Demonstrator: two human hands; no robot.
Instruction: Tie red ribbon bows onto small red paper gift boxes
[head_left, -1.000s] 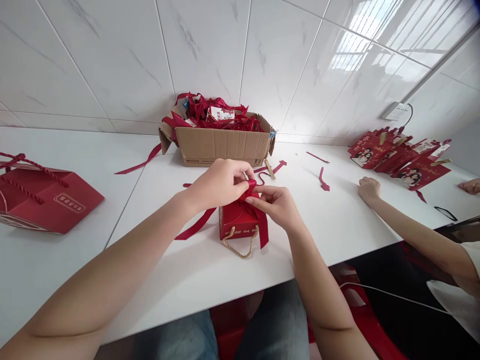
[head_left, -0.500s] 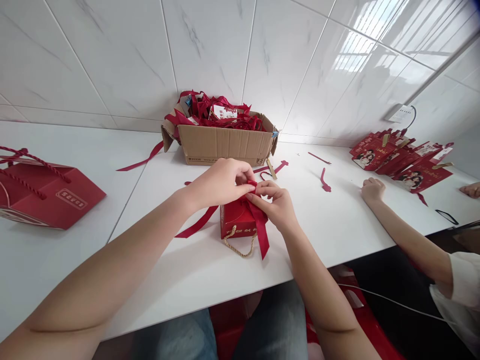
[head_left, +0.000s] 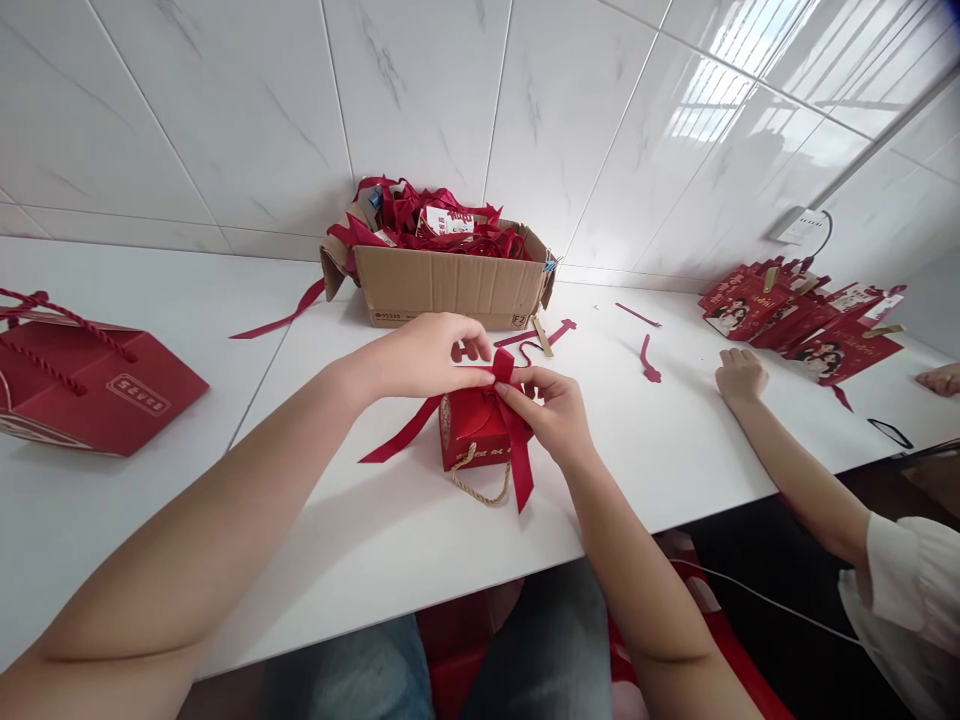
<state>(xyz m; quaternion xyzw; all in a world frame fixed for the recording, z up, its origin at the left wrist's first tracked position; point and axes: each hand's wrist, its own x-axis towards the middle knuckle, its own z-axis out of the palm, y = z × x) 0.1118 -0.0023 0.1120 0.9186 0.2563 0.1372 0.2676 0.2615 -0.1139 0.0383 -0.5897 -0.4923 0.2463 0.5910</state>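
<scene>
A small red gift box (head_left: 471, 432) with a gold rope handle (head_left: 480, 496) sits on the white table in front of me. Over its top lies a red ribbon (head_left: 519, 460), with one tail hanging down the near side and another stretching out to the left. A loop of it stands up between my hands. My left hand (head_left: 431, 355) pinches the ribbon at the knot from the left, thumb against it. From the right, my right hand (head_left: 547, 405) grips the ribbon between thumb and fingers. The knot itself is partly covered by my fingertips.
Behind the gift box stands a cardboard box (head_left: 450, 285) full of red ribbons. A larger red box (head_left: 127, 385) is at the left. Ribbon scraps (head_left: 649, 360) lie to the right, before several red bags (head_left: 757, 310). A co-worker's hand (head_left: 741, 377) rests on the table.
The ribbon loop now stands up in plain sight between my hands. My left fingers have lifted and spread a little, while its thumb stays at the knot. The co-worker's arm has shifted slightly left.
</scene>
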